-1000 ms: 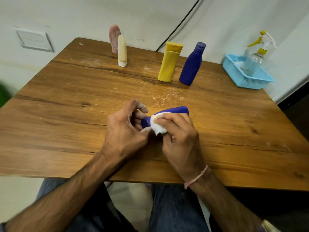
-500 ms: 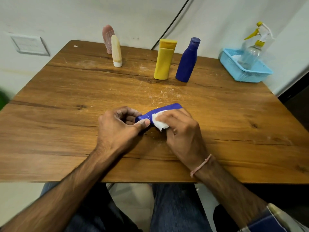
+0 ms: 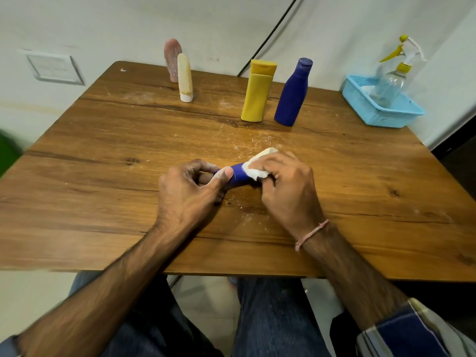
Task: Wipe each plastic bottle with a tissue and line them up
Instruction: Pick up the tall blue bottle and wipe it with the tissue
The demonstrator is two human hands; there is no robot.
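A small blue bottle (image 3: 238,175) lies on its side on the wooden table (image 3: 103,176), held between both hands. My left hand (image 3: 189,188) pinches its near end with thumb and fingers. My right hand (image 3: 288,184) grips a white tissue (image 3: 253,169) wrapped over the bottle's far end, hiding most of the body. Standing at the back are a yellow bottle (image 3: 258,92), a tall blue bottle (image 3: 293,95), a cream tube (image 3: 185,78) on its cap and a pink tube (image 3: 172,59) behind it.
A light blue basket (image 3: 383,112) at the back right corner holds a clear spray bottle (image 3: 394,78) with a yellow trigger. A black cable (image 3: 270,34) runs down the wall behind the table. White dust marks the wood near the hands.
My right hand has slid the tissue along the small blue bottle toward its far end. The left hand keeps its pinch on the near end. The camera has shifted slightly.
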